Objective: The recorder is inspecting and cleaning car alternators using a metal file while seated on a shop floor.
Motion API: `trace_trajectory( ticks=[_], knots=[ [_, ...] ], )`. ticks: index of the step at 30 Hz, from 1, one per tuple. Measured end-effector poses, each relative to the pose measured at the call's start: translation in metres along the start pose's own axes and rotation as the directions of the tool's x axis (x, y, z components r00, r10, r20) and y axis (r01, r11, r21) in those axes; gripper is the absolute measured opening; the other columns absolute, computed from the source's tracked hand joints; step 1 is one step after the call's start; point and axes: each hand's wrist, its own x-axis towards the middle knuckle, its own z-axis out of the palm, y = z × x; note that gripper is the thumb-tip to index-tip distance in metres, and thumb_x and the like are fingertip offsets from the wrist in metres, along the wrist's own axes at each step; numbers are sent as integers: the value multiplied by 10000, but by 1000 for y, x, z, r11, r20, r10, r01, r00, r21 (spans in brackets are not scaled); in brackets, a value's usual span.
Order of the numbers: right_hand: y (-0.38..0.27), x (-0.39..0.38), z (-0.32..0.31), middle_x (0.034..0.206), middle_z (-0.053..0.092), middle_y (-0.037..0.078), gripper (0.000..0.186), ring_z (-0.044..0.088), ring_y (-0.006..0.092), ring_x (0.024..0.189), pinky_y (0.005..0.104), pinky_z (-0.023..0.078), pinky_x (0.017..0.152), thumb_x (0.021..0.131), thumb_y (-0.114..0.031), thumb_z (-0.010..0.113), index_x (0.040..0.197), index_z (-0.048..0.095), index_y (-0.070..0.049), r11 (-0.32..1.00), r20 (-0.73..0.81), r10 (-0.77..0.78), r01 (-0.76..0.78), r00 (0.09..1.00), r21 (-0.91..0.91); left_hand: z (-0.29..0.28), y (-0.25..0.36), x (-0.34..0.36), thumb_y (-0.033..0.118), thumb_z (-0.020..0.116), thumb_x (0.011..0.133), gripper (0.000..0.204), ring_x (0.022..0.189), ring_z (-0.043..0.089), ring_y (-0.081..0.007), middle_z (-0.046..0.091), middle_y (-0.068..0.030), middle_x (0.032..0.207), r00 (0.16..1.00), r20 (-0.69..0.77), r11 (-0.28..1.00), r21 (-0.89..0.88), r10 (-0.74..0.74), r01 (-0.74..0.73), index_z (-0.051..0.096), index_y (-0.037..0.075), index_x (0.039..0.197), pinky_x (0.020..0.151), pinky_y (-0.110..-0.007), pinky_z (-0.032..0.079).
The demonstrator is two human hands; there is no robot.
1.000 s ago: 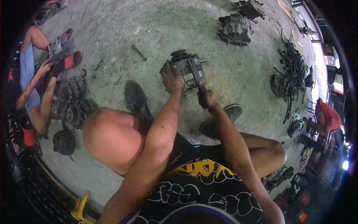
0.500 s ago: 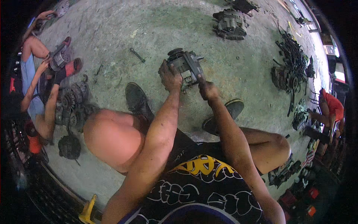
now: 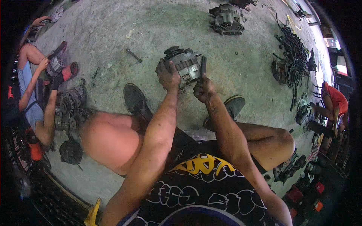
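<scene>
An alternator (image 3: 184,64), grey and greasy with a dark pulley, rests on the concrete between my feet. My left hand (image 3: 169,75) is closed around its left side, the fingers blackened with grease. Upright in my right hand (image 3: 204,89) is a dark, flat metal bar (image 3: 204,66), its kind not clear. The fist wraps round the bar's lower end, while its upper part stands just right of the alternator's casing. It appears separated from the casing by a narrow gap.
A bolt (image 3: 134,55) lies beyond my left hand. Another alternator (image 3: 227,20) sits farther off. Wiring and engine parts (image 3: 294,64) are heaped at right. More alternators (image 3: 71,100) stand at left, near a seated co-worker's leg (image 3: 32,56). Someone in red (image 3: 335,101) is at far right.
The bar in my right hand has come off the alternator's casing, swinging upright to its right. My left hand keeps its grip. The whole view has shifted slightly.
</scene>
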Motion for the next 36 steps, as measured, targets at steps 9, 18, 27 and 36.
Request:
trace_trajectory(
  ticks=[9, 18, 27, 36],
  knots=[
    [-4, -11, -7, 477, 328, -38, 490, 311, 153, 375, 305, 233, 381, 957, -515, 450, 601, 389, -183, 988, -110, 85, -98, 990, -123, 4, -5, 1, 607, 367, 927, 703, 1273, 385, -409, 420, -220, 1375, 998, -2, 996, 63, -63, 63, 404, 81, 1392, 1052, -532, 317],
    [-7, -21, -16, 486, 299, -56, 491, 278, 107, 361, 272, 203, 346, 958, -534, 444, 624, 354, -186, 968, 154, 252, -249, 955, -36, 3, -6, 5, 583, 392, 932, 667, 1257, 417, -382, 440, -204, 1345, 997, -64, 995, 95, 31, -24, 418, 98, 1390, 1036, -502, 351],
    [-6, -2, -93, 548, 400, -14, 342, 389, 151, 427, 315, 343, 406, 945, -469, 499, 811, 464, -156, 995, 38, 63, -59, 997, -81, 4, -5, 3, 565, 429, 925, 644, 1262, 417, -374, 420, -193, 1361, 998, -64, 999, 52, -3, 6, 421, 123, 1395, 1029, -503, 362],
    [-16, -16, -87, 746, 503, 16, 386, 496, 157, 601, 335, 447, 562, 913, -383, 613, 1170, 544, -104, 948, -159, -5, -46, 987, -315, 3, 1, 3, 500, 456, 930, 615, 1268, 398, -386, 420, -215, 1349, 999, -36, 997, 69, -22, 24, 408, 104, 1399, 1036, -498, 352]
  ],
)
